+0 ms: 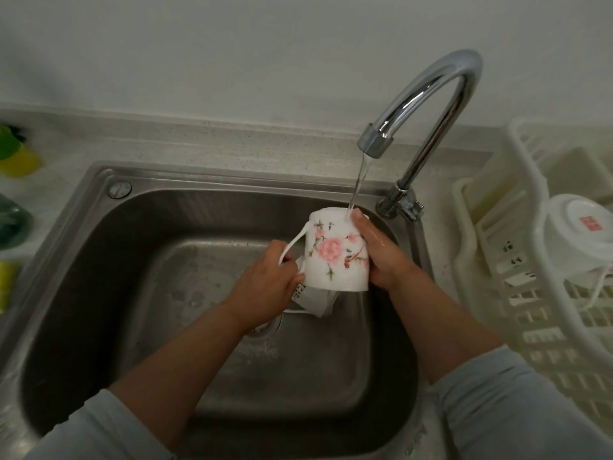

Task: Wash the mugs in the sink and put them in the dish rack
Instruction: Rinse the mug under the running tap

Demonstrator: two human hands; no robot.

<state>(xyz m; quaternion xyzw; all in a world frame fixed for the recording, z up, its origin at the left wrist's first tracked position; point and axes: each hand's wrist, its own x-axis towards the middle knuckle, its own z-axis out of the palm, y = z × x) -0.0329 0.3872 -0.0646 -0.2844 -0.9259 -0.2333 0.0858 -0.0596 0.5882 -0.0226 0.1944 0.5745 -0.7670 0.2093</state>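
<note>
Over the sink [83, 207], toward its back right corner: I hold the flower mug [335, 257] bottom up, clear of the basin floor, with its handle pointing left.
Left hand [268, 287]: my fingers are curled at the lower end of the handle and my thumb lies against the mug wall near the rim, so this hand grips the mug.
Right hand [378, 257]: it is wrapped round the mug's right side, palm against the wall, with one fingertip reaching up to the base.
Water [356, 187]: a thin stream falls from the spout and lands on the upturned base, right at that fingertip.
Tap [431, 111]: a chrome arch rising from the back right corner of the sink rim.
Second mug [315, 300]: white, lying on its side on the basin floor just below the flower mug, partly hidden by my left hand.
Drain [265, 327]: beside the second mug, under my left wrist.
Rack [497, 260]: pale plastic, on the counter [232, 144] at the sink's right edge.
Stamped mug [580, 234]: white, bottom up in the rack, with a red mark on its base.
Counter's left edge: blurred green and yellow things [16, 154]; I cannot tell what they are.
Sleeves [504, 403]: pale, pushed up my forearms.
</note>
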